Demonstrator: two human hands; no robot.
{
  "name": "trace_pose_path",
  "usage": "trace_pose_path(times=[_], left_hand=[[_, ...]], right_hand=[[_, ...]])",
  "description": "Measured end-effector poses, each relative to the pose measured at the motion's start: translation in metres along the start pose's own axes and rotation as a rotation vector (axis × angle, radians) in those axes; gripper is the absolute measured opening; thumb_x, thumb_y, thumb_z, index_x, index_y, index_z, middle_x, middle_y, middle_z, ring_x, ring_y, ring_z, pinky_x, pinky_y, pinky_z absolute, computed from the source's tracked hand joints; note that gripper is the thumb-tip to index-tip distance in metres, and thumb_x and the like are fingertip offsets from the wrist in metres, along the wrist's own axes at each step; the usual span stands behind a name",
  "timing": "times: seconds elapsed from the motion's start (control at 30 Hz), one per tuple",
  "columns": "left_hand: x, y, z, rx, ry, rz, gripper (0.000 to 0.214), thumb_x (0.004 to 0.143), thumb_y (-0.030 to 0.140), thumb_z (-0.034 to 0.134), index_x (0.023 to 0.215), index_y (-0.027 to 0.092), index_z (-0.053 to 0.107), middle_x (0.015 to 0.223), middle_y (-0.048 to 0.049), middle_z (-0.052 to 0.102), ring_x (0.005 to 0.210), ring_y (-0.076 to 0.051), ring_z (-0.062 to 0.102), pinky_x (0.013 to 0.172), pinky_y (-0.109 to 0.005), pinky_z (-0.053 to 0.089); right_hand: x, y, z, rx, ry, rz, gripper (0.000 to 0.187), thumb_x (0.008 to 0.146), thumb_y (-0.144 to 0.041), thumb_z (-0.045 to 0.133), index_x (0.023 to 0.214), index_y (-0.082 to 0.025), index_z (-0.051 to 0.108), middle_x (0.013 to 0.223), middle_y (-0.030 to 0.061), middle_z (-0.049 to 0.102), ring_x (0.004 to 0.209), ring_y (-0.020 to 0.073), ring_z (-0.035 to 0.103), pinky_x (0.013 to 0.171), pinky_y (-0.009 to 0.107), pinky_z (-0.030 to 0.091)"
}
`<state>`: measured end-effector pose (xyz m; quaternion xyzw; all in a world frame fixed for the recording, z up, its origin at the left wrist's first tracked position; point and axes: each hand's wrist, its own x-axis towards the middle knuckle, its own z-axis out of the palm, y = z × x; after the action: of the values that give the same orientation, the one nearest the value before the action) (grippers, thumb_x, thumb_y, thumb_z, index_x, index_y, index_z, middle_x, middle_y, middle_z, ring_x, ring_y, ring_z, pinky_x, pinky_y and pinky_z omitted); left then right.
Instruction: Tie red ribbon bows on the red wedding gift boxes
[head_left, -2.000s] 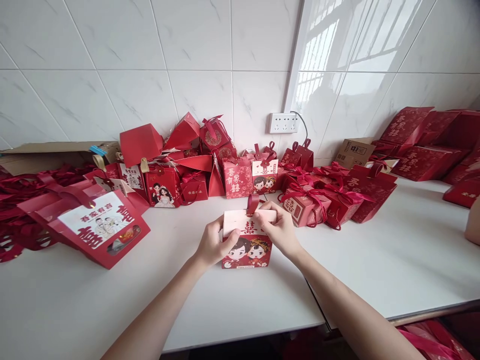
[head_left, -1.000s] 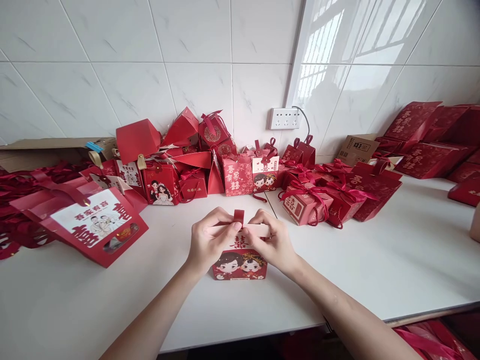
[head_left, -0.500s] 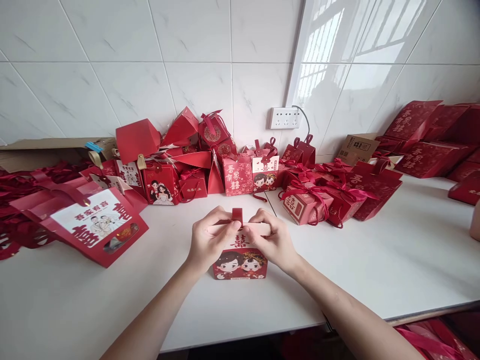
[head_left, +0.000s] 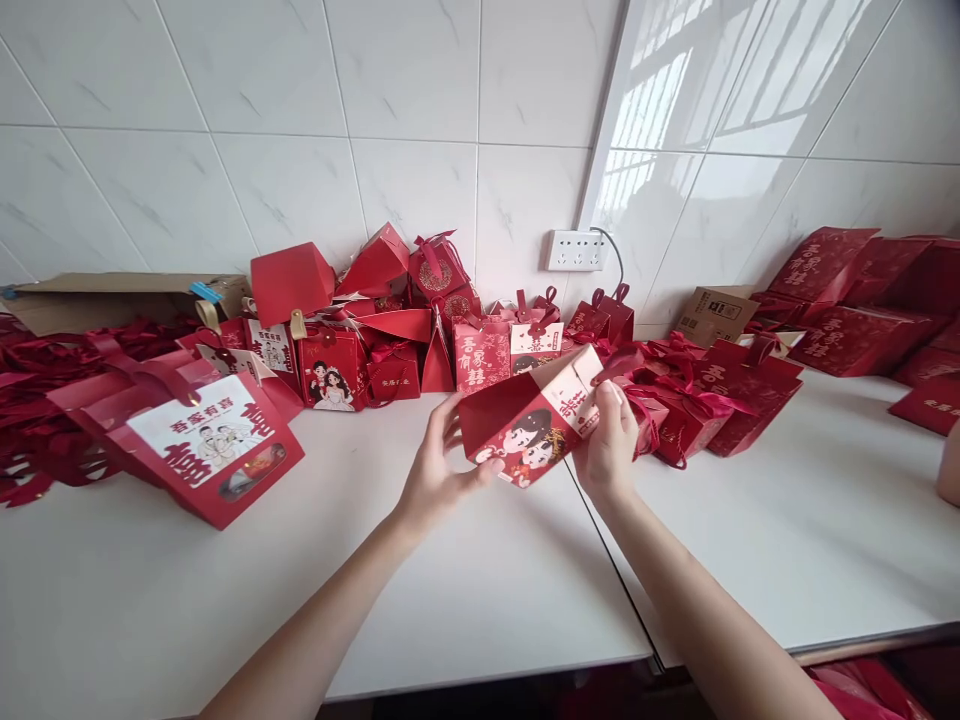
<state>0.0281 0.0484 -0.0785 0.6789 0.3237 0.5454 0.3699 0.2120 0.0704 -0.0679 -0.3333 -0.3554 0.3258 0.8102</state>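
A small red and white gift box (head_left: 525, 420) printed with a cartoon couple is lifted off the white table (head_left: 465, 590) and tilted, its top pointing up and right. My right hand (head_left: 609, 445) grips the box's upper end, fingers wrapped round it. My left hand (head_left: 439, 470) sits at the box's lower left corner, thumb touching it and fingers spread.
A heap of red gift boxes (head_left: 390, 320) lines the tiled wall behind. A large red bag (head_left: 202, 440) lies at the left beside red ribbons (head_left: 37, 400). More red boxes (head_left: 847, 300) and a brown carton (head_left: 712, 312) stand at the right. A wall socket (head_left: 574, 250) is above.
The box stood upright on the table with both hands pinching its top flaps and ribbon loop. It now is raised, tilted and shifted right; my left hand has opened.
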Motion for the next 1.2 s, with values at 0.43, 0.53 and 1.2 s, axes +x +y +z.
trace_pose_path(times=[0.43, 0.53, 1.2], left_hand=[[-0.001, -0.007, -0.009, 0.351, 0.123, 0.388, 0.081, 0.066, 0.037, 0.076, 0.133, 0.022, 0.033, 0.132, -0.0179, 0.050, 0.115, -0.027, 0.054, 0.090, -0.039, 0.050], [-0.001, -0.008, -0.009, 0.372, 0.117, 0.455, 0.082, 0.066, 0.035, 0.076, 0.134, 0.022, 0.031, 0.131, -0.0190, 0.050, 0.116, -0.028, 0.053, 0.089, -0.039, 0.051], [0.021, -0.003, -0.015, -0.584, 0.303, -0.640, 0.049, 0.073, 0.060, 0.060, 0.100, 0.019, 0.060, 0.098, -0.0084, 0.067, 0.077, -0.017, 0.065, 0.062, -0.027, 0.055]], right_hand=[[-0.007, 0.003, 0.001, 0.051, -0.181, 0.105, 0.033, 0.077, -0.044, 0.058, 0.104, -0.026, 0.051, 0.098, 0.0050, 0.066, 0.091, 0.0211, 0.065, 0.070, 0.035, 0.052], [-0.007, 0.004, 0.001, 0.076, -0.183, 0.119, 0.032, 0.077, -0.042, 0.059, 0.104, -0.026, 0.051, 0.099, 0.0049, 0.067, 0.095, 0.0218, 0.064, 0.074, 0.037, 0.052], [-0.018, 0.004, 0.005, 0.032, -0.360, 0.383, 0.033, 0.075, -0.048, 0.065, 0.089, -0.019, 0.056, 0.086, 0.0031, 0.067, 0.066, 0.0154, 0.063, 0.045, 0.024, 0.054]])
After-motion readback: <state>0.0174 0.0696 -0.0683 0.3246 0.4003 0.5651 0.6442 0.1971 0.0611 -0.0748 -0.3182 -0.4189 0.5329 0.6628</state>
